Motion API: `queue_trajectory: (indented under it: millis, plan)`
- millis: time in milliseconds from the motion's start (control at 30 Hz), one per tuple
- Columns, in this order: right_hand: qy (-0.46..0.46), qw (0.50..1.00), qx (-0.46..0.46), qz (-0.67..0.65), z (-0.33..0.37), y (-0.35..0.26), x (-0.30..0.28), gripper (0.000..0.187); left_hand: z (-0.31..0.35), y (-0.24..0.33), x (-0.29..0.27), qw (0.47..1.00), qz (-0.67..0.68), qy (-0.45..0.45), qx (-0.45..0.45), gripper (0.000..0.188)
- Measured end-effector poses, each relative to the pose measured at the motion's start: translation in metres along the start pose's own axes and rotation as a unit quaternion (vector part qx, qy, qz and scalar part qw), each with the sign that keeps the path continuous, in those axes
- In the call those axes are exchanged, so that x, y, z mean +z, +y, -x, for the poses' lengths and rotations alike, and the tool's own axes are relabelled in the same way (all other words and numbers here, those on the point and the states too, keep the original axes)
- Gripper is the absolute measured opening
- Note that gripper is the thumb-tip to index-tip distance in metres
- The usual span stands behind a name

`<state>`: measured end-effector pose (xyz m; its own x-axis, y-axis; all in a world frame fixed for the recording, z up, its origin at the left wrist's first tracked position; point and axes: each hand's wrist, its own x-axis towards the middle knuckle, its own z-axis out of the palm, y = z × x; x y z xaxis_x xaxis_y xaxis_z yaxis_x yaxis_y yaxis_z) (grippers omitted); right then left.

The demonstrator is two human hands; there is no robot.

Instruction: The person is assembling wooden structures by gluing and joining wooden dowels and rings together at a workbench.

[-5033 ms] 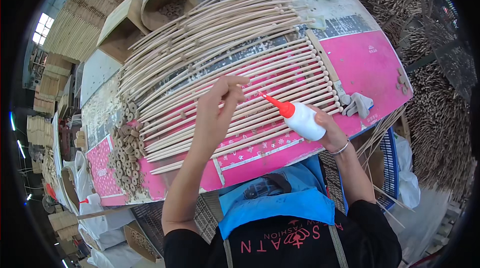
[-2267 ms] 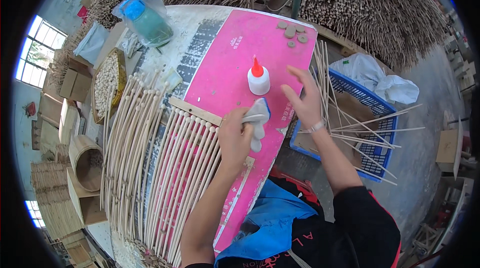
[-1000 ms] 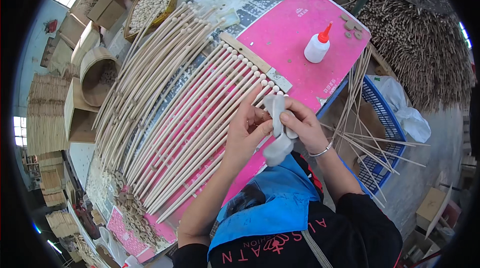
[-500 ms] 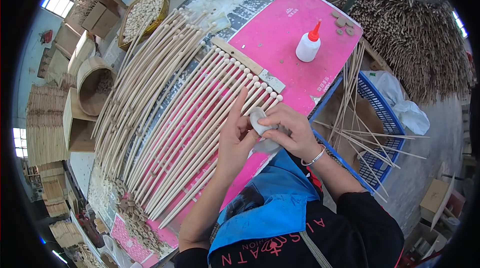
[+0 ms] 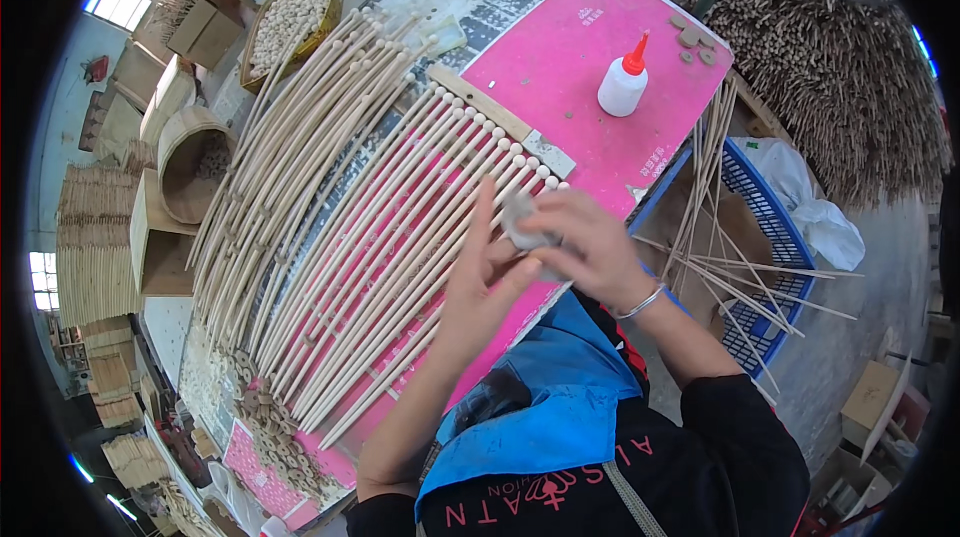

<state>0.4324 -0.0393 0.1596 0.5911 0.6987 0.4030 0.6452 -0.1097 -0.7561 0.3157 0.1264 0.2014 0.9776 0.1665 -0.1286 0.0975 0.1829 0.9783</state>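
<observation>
My right hand (image 5: 588,249) is closed around a small grey-white wad (image 5: 522,221), perhaps cloth; motion blurs both. My left hand (image 5: 482,282) is beside it, index finger stretched out and thumb apart, with no object visible in its grasp. Both hands are over the near right end of a row of thin wooden sticks (image 5: 400,227) lying side by side on a pink sheet (image 5: 500,337). Pale wooden balls (image 5: 498,144) cap the far ends of the sticks. Those ends lie against a flat wooden strip (image 5: 485,105).
More ball-tipped sticks (image 5: 270,187) are heaped to the left. Small wooden rings (image 5: 275,437) lie at the lower left. A white bottle with a red nozzle (image 5: 623,87) stands far right. Loose sticks cross a blue basket (image 5: 790,252); a tray of wooden balls (image 5: 295,17) is far left.
My right hand has shifted slightly right and up with the wad, and its fingers have loosened and blurred. My left thumb has come away from the wad.
</observation>
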Motion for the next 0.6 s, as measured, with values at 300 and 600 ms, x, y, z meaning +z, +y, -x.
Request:
queue_trajectory:
  millis: [300, 600]
  plan:
    - [0.124, 0.976, 0.023, 0.180, -0.011, 0.057, -0.065, 0.019, 0.011, -0.034, -0.030, 0.996, 0.066, 0.062, -0.024, 0.072]
    - [0.226, 0.946, 0.102, 0.211, -0.027, 0.118, -0.093, 0.043, 0.032, -0.063, -0.088, 0.983, -0.050, 0.177, -0.008, 0.052]
